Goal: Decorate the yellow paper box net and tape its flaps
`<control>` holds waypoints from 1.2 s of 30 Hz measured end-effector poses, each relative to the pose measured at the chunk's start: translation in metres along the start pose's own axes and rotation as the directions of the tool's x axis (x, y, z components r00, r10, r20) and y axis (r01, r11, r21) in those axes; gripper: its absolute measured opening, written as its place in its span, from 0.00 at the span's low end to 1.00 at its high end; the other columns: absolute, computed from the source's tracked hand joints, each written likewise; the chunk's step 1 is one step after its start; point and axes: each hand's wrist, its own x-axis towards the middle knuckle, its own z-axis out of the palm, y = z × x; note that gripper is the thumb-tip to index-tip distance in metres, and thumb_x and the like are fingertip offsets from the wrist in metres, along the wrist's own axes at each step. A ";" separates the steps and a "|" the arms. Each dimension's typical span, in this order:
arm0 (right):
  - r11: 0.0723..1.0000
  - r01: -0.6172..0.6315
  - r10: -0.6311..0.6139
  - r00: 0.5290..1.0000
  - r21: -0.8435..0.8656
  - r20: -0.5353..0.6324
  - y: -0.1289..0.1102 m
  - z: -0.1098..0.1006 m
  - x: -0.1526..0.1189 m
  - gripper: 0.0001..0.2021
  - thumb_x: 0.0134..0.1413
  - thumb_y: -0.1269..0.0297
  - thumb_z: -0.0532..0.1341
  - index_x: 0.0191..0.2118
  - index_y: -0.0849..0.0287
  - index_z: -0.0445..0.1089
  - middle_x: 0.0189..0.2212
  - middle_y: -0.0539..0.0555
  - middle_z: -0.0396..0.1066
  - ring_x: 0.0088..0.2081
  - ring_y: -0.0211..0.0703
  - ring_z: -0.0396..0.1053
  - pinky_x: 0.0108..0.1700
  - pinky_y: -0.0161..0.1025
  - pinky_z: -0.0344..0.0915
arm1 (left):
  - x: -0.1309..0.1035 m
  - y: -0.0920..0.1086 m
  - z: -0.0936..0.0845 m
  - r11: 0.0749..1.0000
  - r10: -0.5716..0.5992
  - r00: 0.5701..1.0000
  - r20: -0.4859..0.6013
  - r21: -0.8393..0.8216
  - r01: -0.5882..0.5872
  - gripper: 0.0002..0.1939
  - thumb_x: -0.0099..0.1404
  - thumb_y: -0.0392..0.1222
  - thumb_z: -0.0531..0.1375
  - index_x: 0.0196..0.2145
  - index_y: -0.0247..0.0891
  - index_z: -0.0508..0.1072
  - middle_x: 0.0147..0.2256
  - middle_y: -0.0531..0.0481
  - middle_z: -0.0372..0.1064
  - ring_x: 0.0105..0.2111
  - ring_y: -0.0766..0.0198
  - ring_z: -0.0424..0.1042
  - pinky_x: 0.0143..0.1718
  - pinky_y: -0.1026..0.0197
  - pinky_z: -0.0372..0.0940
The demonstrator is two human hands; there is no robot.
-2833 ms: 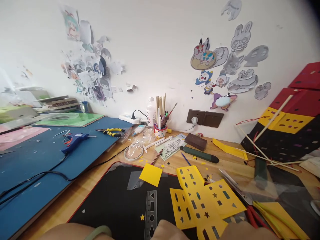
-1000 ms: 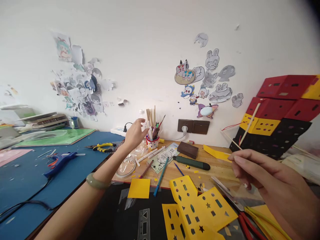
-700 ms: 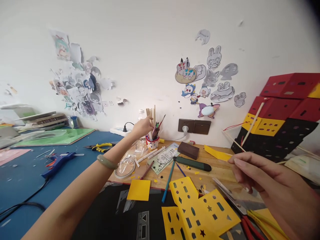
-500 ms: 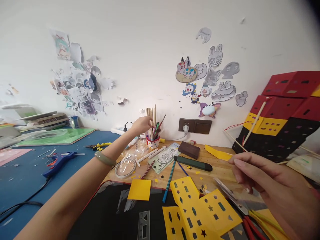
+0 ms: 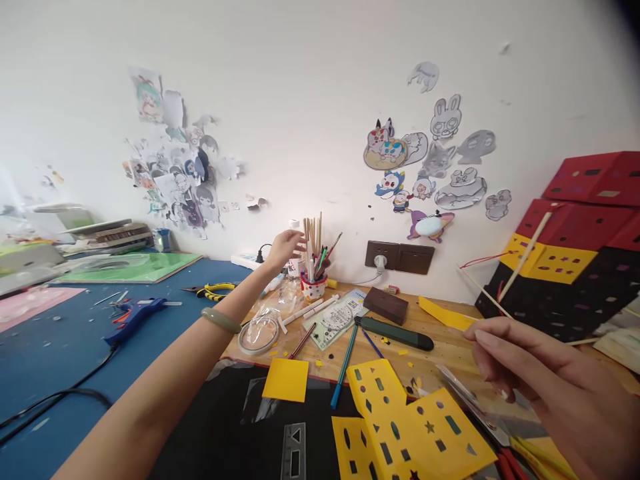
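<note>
My left hand (image 5: 287, 248), a jade-coloured bangle (image 5: 221, 320) on its wrist, reaches to the back of the table. Its fingers are spread beside the polka-dot cup (image 5: 314, 288), which holds wooden sticks (image 5: 313, 233), pens and a brush. Behind that hand stands a white bottle (image 5: 294, 267), partly hidden. My right hand (image 5: 530, 367) is raised at the right, thumb and forefinger pinched together; whatever lies between them is too small to make out. Below it are red-and-yellow-handled scissors (image 5: 480, 417). Yellow card with punched shapes (image 5: 415, 427) lies nearby.
A green utility knife (image 5: 397, 333), a dark block (image 5: 385, 305) and a stencil ruler (image 5: 340, 320) lie mid-table. To the left are a blue glue gun (image 5: 140, 317) and pliers (image 5: 215, 291). Stacked red, yellow and black card boxes (image 5: 560, 247) stand at the right.
The left hand's fingers have come away from the sticks and spread. My right hand keeps its pinch. The whole view has shifted slightly, with things now further right and lower.
</note>
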 end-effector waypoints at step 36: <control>0.996 -0.003 0.014 0.990 -0.084 0.137 -0.005 0.008 -0.002 0.11 0.48 0.56 0.59 0.26 0.58 0.67 0.18 0.47 0.63 0.21 0.34 0.58 0.22 0.30 0.55 | 0.025 -0.008 0.029 0.754 -0.040 0.986 0.159 0.653 -0.075 0.13 0.64 0.43 0.55 0.46 0.36 0.65 0.45 0.45 0.63 0.42 0.58 0.66 0.41 0.53 0.64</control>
